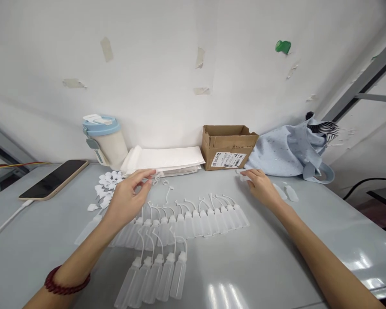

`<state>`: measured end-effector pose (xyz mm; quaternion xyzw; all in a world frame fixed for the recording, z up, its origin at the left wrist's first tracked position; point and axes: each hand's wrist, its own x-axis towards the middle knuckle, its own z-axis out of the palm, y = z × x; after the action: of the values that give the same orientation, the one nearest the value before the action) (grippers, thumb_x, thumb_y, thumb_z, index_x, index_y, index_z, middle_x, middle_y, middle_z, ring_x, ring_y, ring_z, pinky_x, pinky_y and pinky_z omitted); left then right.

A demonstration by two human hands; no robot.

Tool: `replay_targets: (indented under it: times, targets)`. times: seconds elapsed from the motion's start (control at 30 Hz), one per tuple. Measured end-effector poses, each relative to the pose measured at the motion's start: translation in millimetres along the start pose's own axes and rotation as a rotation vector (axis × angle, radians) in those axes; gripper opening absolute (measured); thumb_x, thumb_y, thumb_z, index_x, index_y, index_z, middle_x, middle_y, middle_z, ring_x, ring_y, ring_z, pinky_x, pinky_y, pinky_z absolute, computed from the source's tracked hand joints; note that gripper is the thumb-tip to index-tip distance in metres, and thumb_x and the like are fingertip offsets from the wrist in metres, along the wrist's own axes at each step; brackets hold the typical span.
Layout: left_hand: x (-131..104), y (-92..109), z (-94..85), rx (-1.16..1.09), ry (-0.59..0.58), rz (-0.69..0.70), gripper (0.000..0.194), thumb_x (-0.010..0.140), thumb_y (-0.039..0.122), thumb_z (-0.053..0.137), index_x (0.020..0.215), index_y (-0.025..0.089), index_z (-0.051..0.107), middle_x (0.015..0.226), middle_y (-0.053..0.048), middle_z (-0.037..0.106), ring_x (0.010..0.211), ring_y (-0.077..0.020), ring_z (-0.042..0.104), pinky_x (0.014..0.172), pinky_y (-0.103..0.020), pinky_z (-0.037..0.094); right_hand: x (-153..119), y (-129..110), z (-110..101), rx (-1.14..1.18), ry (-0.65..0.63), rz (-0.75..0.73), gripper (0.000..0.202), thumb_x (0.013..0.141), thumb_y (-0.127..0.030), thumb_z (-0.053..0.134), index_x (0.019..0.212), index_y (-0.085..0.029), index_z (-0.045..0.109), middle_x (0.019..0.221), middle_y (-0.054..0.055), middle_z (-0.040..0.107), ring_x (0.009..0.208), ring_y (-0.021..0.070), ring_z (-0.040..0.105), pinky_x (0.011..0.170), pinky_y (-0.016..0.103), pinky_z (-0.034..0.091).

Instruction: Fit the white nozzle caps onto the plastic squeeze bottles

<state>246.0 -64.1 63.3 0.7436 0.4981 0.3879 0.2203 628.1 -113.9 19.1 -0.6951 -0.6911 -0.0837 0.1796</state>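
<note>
My left hand [128, 195] is over the left part of the bottle rows, thumb and forefinger brought together at a thin white strap [160, 174]. More white loops lie just beside those fingertips. Farther right, my right hand [262, 186] has its fingers closed at a small translucent plastic bottle [242, 176], mostly covered by the fingers. Between the hands runs a long row of translucent bottles [197, 224] with white caps and thin curved straps. Several similar bottles [160, 277] form a shorter row nearer me. A single strap [168, 195] lies behind the long row.
White flower-shaped caps [107, 182] are piled left of my left hand. A phone [54, 179] on a cable, a blue-lidded cup [107, 141], white envelopes [167, 159], a cardboard box [230, 148] and a light blue bag [283, 150] line the wall. Loose translucent pieces [290, 193] lie by my right wrist.
</note>
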Motion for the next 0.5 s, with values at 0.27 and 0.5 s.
replay_targets:
  times: [0.27,0.5]
  targets:
    - [-4,3,2.6,-0.062,0.06,-0.053,0.025,0.078,0.044,0.06,0.089,0.022,0.069,0.099,-0.004,0.071,0.084,-0.0215,0.062,0.078,-0.033,0.048,-1,1,-2,0.019,-0.014,0.032,0.029,0.086,-0.015,0.04,0.091,-0.014,0.069,0.098,0.01,0.072,0.086,0.0264,0.059,0.078,0.037,0.044]
    - [-4,13,1.2,-0.156,0.111,-0.151,0.021,0.077,0.042,0.062,0.084,0.022,0.068,0.097,-0.002,0.07,0.091,-0.022,0.062,0.083,-0.032,0.048,0,2,-2,0.014,-0.009,0.081,0.017,0.087,-0.024,0.055,0.078,-0.016,0.067,0.09,0.008,0.069,0.084,0.024,0.06,0.082,0.04,0.045]
